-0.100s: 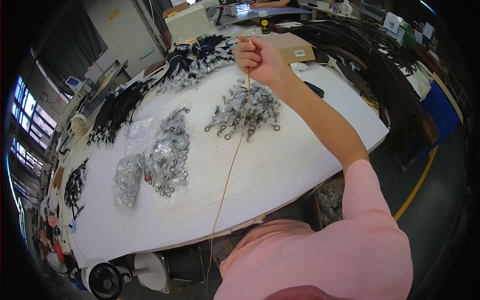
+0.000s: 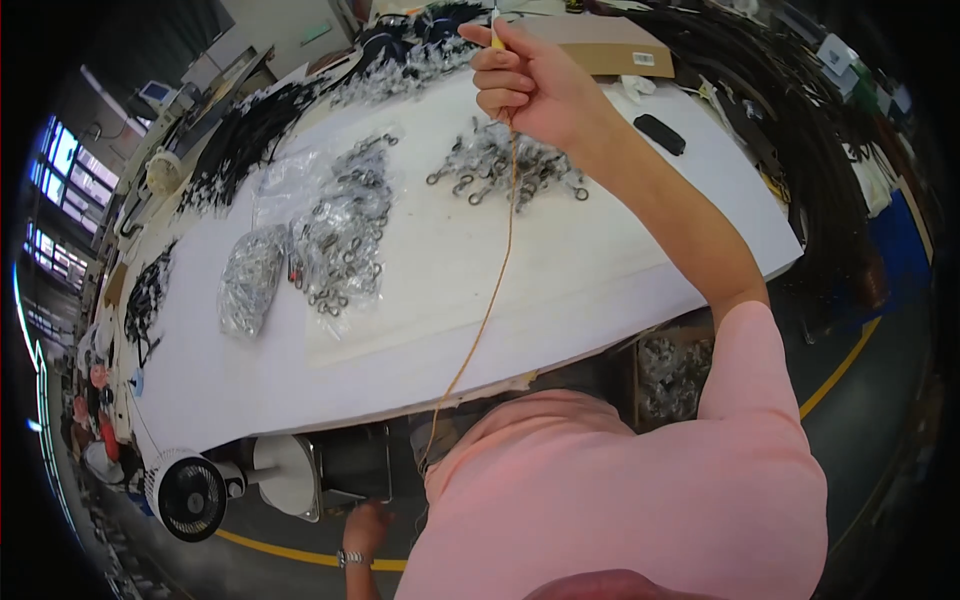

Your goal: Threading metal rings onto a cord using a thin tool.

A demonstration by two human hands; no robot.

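Note:
My right hand is raised over the far part of the white table, its fingers curled around a thin brown cord. The cord hangs from below the fist and runs down past the table's near edge. A slim yellow-and-white piece sticks up between thumb and forefinger; its kind is unclear. Beneath the hand lies a pile of metal clasps in clear wrapping. My left hand, with a watch at the wrist, is low beside my body, below the table edge. Its fingers are too blurred to read.
Left of the pile are more wrapped clasps and a stuffed plastic bag. Black straps lie farther left. A cardboard box and black case sit at the back right. A fan and stool stand below.
The view has shifted, so the table sits higher in it. My left hand has come into view at the bottom. The right hand still grips the cord.

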